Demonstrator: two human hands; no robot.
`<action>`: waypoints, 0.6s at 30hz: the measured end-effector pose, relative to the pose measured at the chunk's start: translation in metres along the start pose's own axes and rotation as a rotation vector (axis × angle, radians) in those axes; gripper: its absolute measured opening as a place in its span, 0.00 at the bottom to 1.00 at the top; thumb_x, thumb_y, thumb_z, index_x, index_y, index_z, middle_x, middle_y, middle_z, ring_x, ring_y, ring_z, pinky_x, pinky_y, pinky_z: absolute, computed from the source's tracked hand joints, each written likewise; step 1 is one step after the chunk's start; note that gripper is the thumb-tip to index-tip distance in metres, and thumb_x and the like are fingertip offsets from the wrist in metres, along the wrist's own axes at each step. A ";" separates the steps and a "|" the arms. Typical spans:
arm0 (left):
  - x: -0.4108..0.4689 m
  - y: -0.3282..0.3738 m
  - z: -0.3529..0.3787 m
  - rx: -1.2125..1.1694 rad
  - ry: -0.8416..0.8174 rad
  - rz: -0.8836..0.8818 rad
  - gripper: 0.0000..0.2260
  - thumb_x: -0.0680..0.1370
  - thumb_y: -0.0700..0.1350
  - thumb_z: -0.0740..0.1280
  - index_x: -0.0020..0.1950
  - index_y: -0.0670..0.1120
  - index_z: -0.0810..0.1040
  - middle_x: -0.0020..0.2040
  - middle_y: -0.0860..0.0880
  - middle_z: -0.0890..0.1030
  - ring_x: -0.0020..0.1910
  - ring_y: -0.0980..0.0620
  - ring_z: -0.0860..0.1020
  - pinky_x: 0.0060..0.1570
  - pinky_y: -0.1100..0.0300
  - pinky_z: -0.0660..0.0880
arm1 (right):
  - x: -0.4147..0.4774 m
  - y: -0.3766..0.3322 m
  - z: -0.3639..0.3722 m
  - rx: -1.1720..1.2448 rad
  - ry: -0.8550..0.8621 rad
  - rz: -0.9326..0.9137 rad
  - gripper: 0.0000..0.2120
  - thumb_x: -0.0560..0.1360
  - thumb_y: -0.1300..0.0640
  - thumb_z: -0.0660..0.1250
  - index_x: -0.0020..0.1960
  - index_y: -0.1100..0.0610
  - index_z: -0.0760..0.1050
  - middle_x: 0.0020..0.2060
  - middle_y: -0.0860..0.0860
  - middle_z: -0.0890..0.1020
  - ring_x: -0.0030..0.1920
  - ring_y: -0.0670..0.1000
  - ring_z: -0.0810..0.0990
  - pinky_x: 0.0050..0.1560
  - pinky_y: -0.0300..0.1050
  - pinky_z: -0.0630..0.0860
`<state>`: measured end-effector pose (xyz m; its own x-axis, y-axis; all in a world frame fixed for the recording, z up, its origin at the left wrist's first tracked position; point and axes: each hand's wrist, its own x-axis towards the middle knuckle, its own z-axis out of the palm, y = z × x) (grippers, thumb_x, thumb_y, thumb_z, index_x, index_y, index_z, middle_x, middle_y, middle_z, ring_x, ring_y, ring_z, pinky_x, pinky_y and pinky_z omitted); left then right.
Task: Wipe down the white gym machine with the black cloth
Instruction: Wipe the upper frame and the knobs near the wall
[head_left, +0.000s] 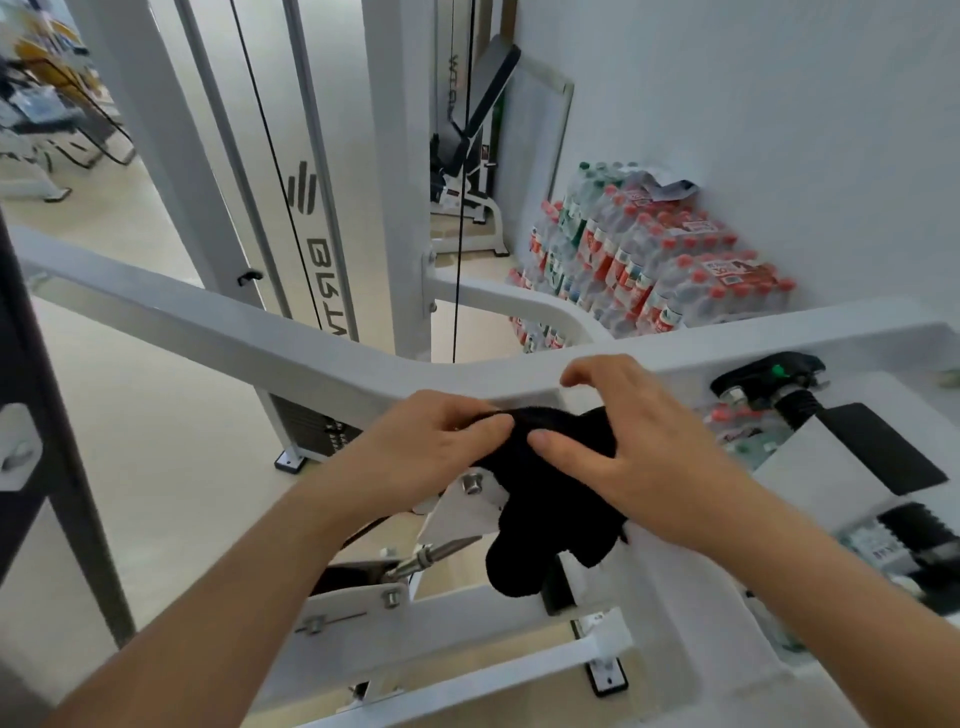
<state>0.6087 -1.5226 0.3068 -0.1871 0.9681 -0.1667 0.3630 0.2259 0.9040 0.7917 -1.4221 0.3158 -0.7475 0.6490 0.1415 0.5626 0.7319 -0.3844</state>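
The white gym machine (249, 332) fills the view, its angled frame bar running from the left to a junction at the centre. A black cloth (550, 499) hangs bunched over that junction, its lower end drooping below the bar. My left hand (415, 441) pinches the cloth's upper edge from the left. My right hand (623, 441) grips the cloth from the right, thumb pressed on it, index finger raised above the bar.
Shrink-wrapped packs of water bottles (649, 260) are stacked against the white wall at right. A black knob with a green dot (774, 374) and a black pad (883, 447) sit on the machine at right. A weight stack (317, 431) and cable (460, 208) stand behind.
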 end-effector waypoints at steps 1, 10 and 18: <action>0.002 0.000 0.002 0.016 0.022 -0.002 0.09 0.80 0.50 0.66 0.50 0.51 0.85 0.46 0.48 0.86 0.51 0.47 0.83 0.59 0.47 0.77 | -0.006 0.008 -0.005 -0.042 0.100 -0.004 0.25 0.72 0.31 0.59 0.61 0.46 0.70 0.55 0.43 0.72 0.57 0.47 0.72 0.56 0.44 0.68; 0.001 0.032 0.000 -0.141 0.450 0.297 0.06 0.80 0.49 0.66 0.46 0.52 0.81 0.36 0.56 0.81 0.39 0.60 0.80 0.40 0.65 0.78 | 0.016 -0.017 -0.022 0.331 0.156 -0.093 0.18 0.73 0.65 0.69 0.55 0.45 0.73 0.44 0.43 0.80 0.44 0.41 0.78 0.44 0.27 0.70; -0.013 -0.012 -0.011 0.152 0.113 0.062 0.12 0.83 0.47 0.59 0.52 0.58 0.82 0.50 0.57 0.82 0.53 0.57 0.79 0.55 0.64 0.72 | 0.041 -0.040 -0.007 -0.079 -0.468 -0.104 0.17 0.82 0.42 0.54 0.57 0.48 0.78 0.47 0.47 0.81 0.47 0.49 0.78 0.50 0.46 0.74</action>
<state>0.5964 -1.5388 0.3020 -0.2579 0.9643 -0.0598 0.5094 0.1883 0.8396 0.7415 -1.4233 0.3431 -0.8697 0.4213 -0.2573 0.4878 0.8134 -0.3170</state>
